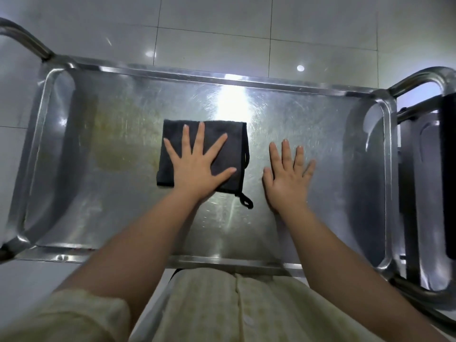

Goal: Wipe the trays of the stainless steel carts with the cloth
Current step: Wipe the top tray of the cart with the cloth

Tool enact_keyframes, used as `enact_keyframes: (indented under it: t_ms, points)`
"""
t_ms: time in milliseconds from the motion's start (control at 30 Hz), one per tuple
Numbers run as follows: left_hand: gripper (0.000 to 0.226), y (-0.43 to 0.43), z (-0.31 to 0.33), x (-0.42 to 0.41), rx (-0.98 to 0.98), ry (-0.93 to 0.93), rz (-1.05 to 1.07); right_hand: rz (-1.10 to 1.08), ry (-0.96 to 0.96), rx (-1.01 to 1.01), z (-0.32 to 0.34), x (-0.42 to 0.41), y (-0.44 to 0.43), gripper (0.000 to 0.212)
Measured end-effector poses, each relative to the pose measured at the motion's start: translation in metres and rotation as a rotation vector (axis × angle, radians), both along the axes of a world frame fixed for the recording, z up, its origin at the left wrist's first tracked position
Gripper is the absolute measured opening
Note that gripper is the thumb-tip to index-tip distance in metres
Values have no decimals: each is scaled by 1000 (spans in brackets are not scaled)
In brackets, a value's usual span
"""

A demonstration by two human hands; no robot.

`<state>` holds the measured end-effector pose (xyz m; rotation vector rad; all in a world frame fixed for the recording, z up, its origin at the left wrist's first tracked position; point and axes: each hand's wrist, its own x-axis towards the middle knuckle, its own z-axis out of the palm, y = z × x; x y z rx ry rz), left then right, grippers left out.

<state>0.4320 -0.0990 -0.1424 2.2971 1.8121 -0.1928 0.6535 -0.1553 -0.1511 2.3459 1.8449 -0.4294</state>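
Leftmost on the cart's top tray (172, 70) sits a yellowish stain (118, 149), just beside the cloth (222, 130). Folded into a dark square, the cloth lies flat near the tray's middle, and the left hand (197, 166) presses on it with fingers spread wide. It looks soft, light and limp, likely to bunch or slide on the slick metal, so a flat palm over its centre should steer it better than a pinch at an edge. Its hanging loop (245, 201) trails from the near corner. Further right, the right hand (287, 178) rests flat on bare steel, fingers straight. A second cart (424, 169) stands at the far right.
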Motion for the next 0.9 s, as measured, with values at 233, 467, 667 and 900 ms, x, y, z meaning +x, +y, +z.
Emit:
enact_keyframes:
  t_ms: [233, 467, 667, 900]
  points:
    - [83, -91, -5, -38, -13, -17, 29, -17, -8, -44, 7, -32, 35, 61]
    - [85, -61, -6, -62, 33, -20, 19, -42, -10, -4, 2, -33, 31, 64]
    - [85, 94, -3, -38, 21, 25, 7, -43, -18, 10, -3, -30, 32, 63]
    - [88, 104, 3, -26, -38, 42, -27, -44, -10, 17, -6, -26, 34, 61]
